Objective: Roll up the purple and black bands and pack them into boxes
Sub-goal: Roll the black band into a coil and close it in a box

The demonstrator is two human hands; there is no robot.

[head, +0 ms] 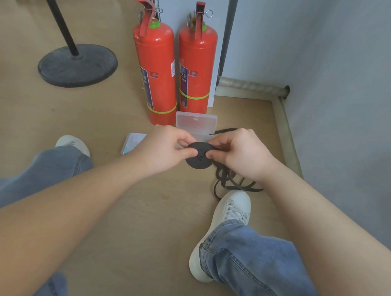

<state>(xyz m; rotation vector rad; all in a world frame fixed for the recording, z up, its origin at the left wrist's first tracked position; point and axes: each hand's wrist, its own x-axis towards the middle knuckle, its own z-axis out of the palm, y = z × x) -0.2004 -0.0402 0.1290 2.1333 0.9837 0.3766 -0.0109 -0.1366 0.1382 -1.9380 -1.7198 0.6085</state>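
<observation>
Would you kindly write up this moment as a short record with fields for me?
Setting: person seated on a wooden floor
Left hand: pinches the rolled part of the black band
Right hand: pinches the roll's opposite edge
Unrolled tail: tangled on the floor, right of the roll
Clear box: appears open, behind the hands
Second box: left of the hands, contents unclear
Background: two red fire extinguishers
</observation>
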